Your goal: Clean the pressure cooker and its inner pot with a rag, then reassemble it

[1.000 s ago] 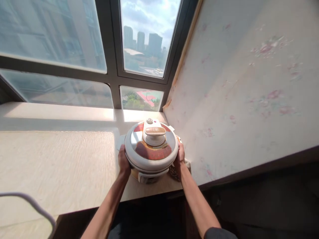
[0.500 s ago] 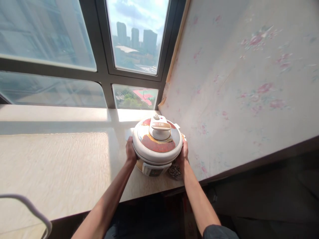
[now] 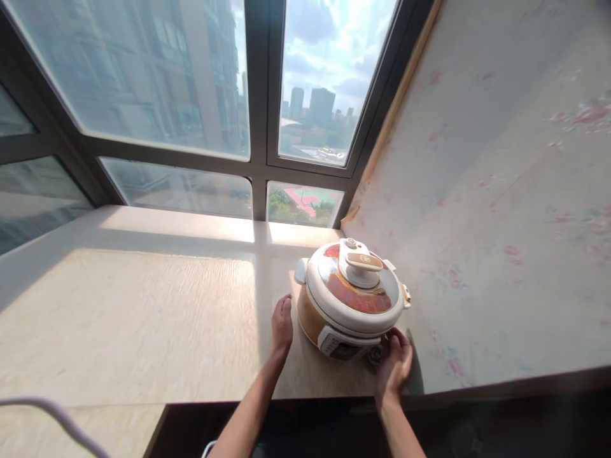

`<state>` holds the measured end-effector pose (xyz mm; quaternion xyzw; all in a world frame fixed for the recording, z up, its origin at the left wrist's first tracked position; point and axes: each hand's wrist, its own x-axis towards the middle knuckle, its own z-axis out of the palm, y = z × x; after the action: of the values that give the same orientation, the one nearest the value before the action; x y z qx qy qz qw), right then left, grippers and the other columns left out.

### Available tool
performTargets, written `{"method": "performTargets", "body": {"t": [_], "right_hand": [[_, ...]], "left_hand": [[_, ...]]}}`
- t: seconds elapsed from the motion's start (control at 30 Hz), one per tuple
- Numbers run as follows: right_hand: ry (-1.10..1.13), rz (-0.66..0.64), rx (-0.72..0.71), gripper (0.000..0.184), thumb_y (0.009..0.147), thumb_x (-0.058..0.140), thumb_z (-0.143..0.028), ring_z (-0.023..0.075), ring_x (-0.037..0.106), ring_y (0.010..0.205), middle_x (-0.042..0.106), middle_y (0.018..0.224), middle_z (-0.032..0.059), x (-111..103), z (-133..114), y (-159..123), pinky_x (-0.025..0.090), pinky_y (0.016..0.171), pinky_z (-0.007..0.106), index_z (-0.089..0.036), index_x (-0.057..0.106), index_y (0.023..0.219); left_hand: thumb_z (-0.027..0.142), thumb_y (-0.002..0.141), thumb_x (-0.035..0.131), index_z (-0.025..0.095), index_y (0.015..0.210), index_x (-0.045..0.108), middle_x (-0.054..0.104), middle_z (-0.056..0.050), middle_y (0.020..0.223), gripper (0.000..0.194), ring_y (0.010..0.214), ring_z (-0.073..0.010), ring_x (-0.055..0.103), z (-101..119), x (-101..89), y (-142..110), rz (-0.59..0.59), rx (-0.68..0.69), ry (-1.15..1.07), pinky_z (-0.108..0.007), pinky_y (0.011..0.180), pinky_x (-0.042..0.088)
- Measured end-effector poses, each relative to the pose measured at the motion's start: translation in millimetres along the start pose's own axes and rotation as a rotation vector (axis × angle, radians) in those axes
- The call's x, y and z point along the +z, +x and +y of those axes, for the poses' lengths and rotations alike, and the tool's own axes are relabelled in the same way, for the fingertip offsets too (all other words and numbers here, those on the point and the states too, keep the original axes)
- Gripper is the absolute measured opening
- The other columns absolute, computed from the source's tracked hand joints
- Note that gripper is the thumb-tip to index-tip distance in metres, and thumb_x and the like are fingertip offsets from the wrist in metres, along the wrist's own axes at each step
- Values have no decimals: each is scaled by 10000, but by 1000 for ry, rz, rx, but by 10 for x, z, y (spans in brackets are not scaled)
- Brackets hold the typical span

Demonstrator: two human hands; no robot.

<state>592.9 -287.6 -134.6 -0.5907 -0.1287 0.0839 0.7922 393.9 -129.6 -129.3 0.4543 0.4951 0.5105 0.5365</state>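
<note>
An electric pressure cooker [image 3: 312, 315] stands on the light ledge, with a white rim, a red-brown patterned lid and a control panel facing me. My left hand [image 3: 282, 324] is just left of its body, fingers stretched out, a small gap between them and the cooker. Low at the cooker's right front is my right hand [image 3: 395, 366], its fingers loosely bent and apart, the tips close to the underside of the rim. I cannot tell if they touch it. Between that hand and the panel sits a small dark patterned thing [image 3: 374, 356], partly hidden.
The ledge [image 3: 157, 318] runs left along the windows [image 3: 260, 114]. A flower-patterned wall [image 3: 477, 254] rises close on the right of the cooker. At the lower left a grey cable [image 3: 57, 413] curves over the ledge, whose front edge drops off near my forearms.
Both hands have let go of the cooker's sides. The left has moved off to the left, the right down to the front. My view has swung left, so the cooker appears further right.
</note>
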Motion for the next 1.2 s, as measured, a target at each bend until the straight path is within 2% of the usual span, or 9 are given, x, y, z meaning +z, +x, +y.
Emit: {"method": "performTargets", "body": {"t": [0.07,0.13,0.2,0.3,0.4,0.53,0.83,0.93,1.2], "right_hand": [[-65,115,-4,360,825,717,-520,282,680,1001,728,1096,70,-158,233,-400,574,838,416,-254,697,1067],[-189,21,38,370,808,740,-544,245,674,812,731,945,64,-190,415,-769,565,709,369,-216,713,976],[-251,-55,23,417,849,695,-601,237,676,780,728,857,68,-103,519,-1050,563,707,356,-192,714,933],[-306,-196,-2,486,880,654,-657,220,675,741,721,820,73,108,555,-1280,559,692,324,-178,729,920],[-365,-342,-43,505,927,587,-656,189,641,624,700,745,56,217,561,-1349,536,606,287,-176,743,907],[-501,-658,-186,412,964,535,-515,202,669,596,688,633,39,218,627,-1322,531,598,275,-191,769,866],[-681,-970,-324,332,933,470,-284,239,765,786,803,864,93,511,638,-1031,569,725,292,-180,785,916],[-661,-1005,-325,345,937,459,-260,241,774,807,811,897,100,505,646,-1025,577,740,297,-175,793,938],[-611,-914,-300,323,943,511,-288,261,786,849,824,928,109,480,655,-1069,598,784,335,-179,815,959]], "left_hand": [[507,892,527,150,1143,716,741,-178,1241,476,1183,-317,693,-211,-333,-123,8,-17,146,-490,1039,536],[492,887,505,148,1128,729,754,-174,1209,477,1132,-334,711,-402,-660,-239,12,-29,258,-523,1015,548],[497,882,497,160,1070,752,770,-162,1156,462,1109,-350,713,-546,-925,-333,5,22,348,-553,1011,545],[470,891,486,190,988,769,787,-136,1074,410,1045,-340,727,-648,-1139,-422,-63,155,410,-543,957,569],[426,917,478,216,944,770,792,-112,1003,361,974,-312,740,-661,-1164,-456,-116,250,451,-507,897,591],[348,921,489,233,903,754,782,-85,937,289,921,-291,734,-655,-1105,-463,-122,323,512,-474,855,597],[258,920,505,239,883,736,764,-59,889,234,857,-247,721,-695,-1160,-487,-146,444,564,-396,794,589],[244,904,517,239,862,735,761,-52,865,222,842,-243,716,-681,-1142,-485,-140,456,597,-390,782,586],[256,888,505,247,848,737,765,-61,856,235,839,-246,717,-648,-1119,-487,-126,453,637,-381,780,587]]}}
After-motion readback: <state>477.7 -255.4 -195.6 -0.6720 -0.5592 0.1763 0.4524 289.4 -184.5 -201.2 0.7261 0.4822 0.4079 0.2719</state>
